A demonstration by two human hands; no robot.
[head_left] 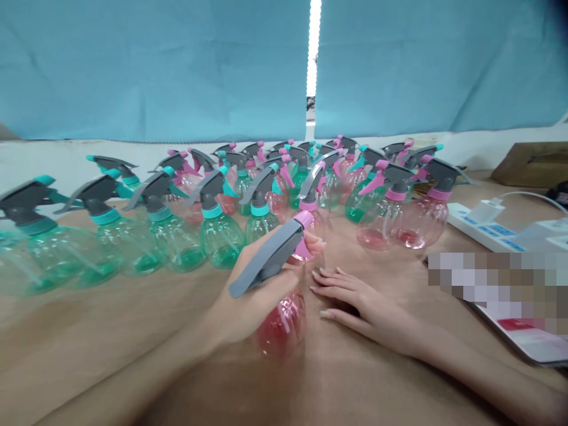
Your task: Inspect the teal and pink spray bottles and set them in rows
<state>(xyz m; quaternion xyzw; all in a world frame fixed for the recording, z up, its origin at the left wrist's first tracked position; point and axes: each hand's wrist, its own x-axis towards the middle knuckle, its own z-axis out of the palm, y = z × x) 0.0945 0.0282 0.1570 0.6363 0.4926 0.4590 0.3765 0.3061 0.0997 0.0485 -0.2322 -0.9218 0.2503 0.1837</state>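
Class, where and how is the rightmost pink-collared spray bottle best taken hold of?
Probably around its pink collar, from the near side. This neck is narrower than the round body below, and the grey spray head widens above it. Another pink-collared bottle crowds the left, while the near side looks open.

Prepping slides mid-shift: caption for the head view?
Left hand grips a pink spray bottle, right hand open beside it, with other bottles, green and pink, standing behind.

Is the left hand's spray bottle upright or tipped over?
Roughly upright: its spray head shows above the left hand, its reddish body below. Slight tilt: cannot tell.
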